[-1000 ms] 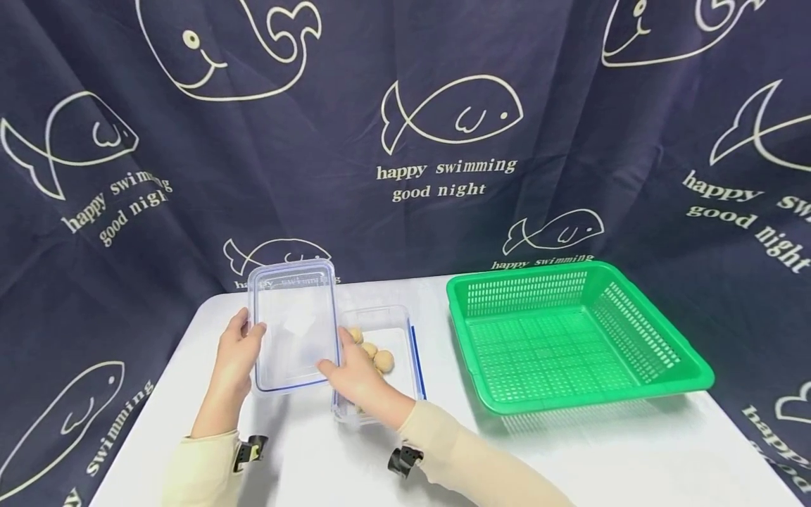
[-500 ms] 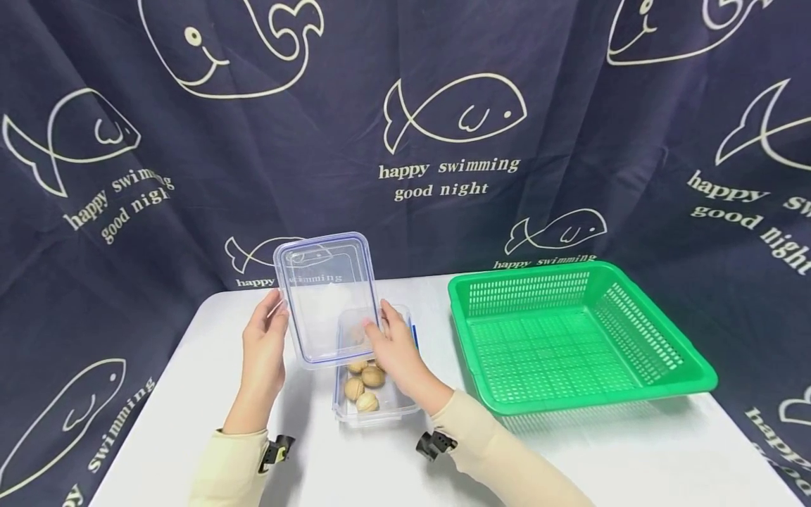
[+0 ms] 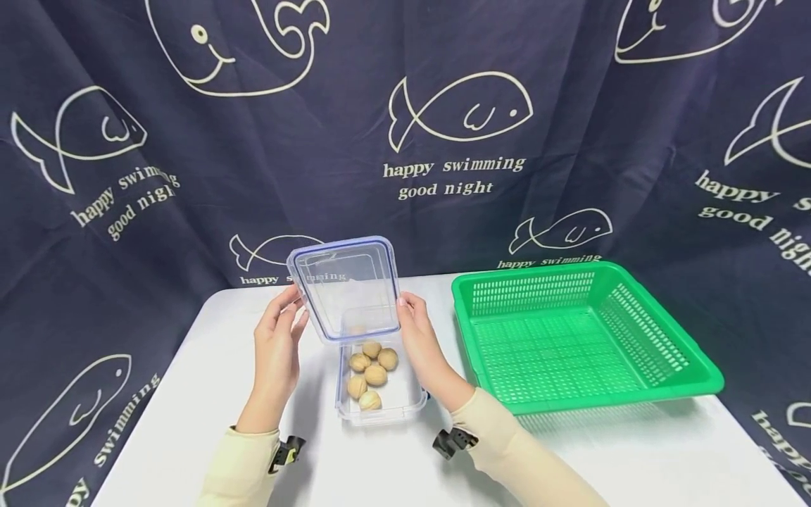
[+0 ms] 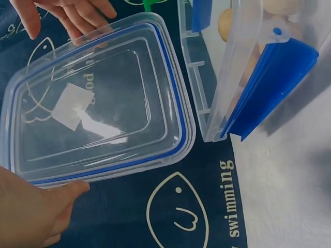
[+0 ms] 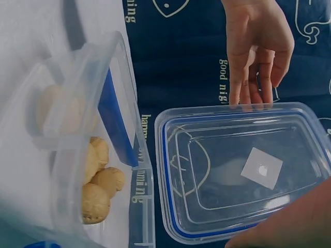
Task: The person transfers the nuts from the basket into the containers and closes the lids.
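A clear rectangular lid with a blue seal is held up between both hands, tilted above the back part of a clear plastic food container. My left hand holds the lid's left edge, fingers behind it. On the opposite edge, my right hand grips with thumb and fingers. Several walnuts lie inside the container; the lid overlaps its far end in the head view. Blue side latches hang unfastened on the container in the left wrist view. A white square label shows on the lid.
To the right stands a large green plastic basket with slotted walls. Everything rests on a white-covered table. A dark blue curtain with fish drawings hangs right behind the table's back edge.
Both hands have carried the lid rightward, from beside the container to above its back part, and tilted it. The walnuts, partly hidden by the right hand before, now show more fully.
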Tool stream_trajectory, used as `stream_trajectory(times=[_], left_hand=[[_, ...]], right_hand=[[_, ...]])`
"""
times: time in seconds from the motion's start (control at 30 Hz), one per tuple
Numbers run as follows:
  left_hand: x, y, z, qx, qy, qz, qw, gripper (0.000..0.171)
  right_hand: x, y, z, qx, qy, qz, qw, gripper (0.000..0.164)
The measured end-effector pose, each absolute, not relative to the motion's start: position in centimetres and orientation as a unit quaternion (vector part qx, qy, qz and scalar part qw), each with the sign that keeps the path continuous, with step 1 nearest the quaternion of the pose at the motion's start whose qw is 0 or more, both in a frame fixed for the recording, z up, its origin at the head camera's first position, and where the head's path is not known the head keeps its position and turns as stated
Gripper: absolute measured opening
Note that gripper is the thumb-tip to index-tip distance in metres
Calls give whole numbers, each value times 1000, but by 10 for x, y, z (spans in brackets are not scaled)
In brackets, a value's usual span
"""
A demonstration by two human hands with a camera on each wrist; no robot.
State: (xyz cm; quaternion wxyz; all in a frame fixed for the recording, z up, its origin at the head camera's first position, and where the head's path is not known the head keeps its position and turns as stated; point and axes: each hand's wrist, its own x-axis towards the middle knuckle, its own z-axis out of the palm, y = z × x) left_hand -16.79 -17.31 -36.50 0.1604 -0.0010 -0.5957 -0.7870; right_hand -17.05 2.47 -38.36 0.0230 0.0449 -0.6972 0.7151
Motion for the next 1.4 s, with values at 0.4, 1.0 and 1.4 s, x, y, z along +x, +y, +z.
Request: stream_trajectory(times=[0.4, 1.0, 1.4], left_hand=[[-164, -170, -371, -11, -533, -827, 180, 18], [-159, -179, -403, -63, -668, -740, 51, 23], [-162, -174, -430, -63, -732, -676, -53, 57]], right_hand=[[-158, 33, -388, 58, -689, 722, -20, 65], [-150, 44, -415, 79, -630, 772, -23, 62], [-160, 49, -448, 79, -788, 610, 19, 57]])
